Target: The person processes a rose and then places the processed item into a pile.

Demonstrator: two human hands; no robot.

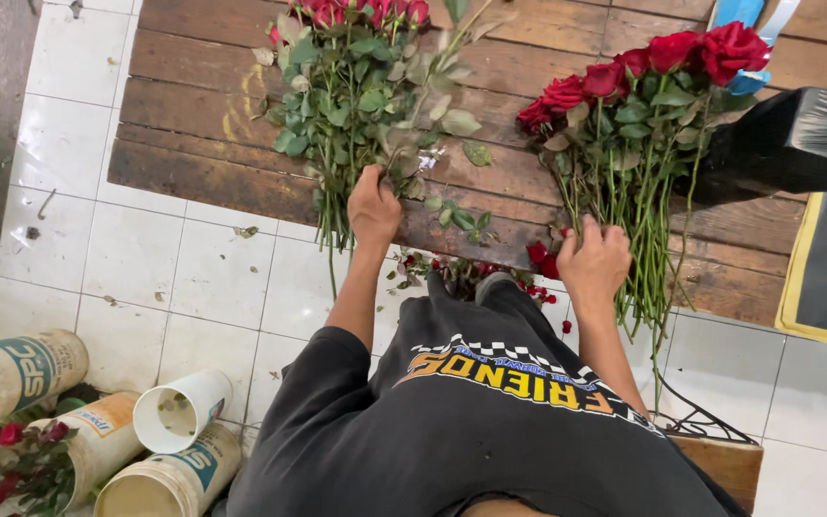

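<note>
Hands on two bunches of red roses lying on dark wooden plank table [203,144]. Left hand [374,211] closed round green stems of leafy red-rose bunch [356,96], near table's front edge. Right hand [593,260] pressed on long stems of second red-rose bunch [638,105]; fingers curled, grip unclear. White cylindrical buckets [98,431] lie tipped on white tiled floor [145,258].

— What sort of place is this?
— A flower shop's work area. Two bunches of red roses [624,105] lie on a worn wooden bench [193,124] at the top of the frame.
— Anything else?
— Leaves litter the white tiled floor [145,258], and buckets [98,431] lie tipped at lower left.
</note>
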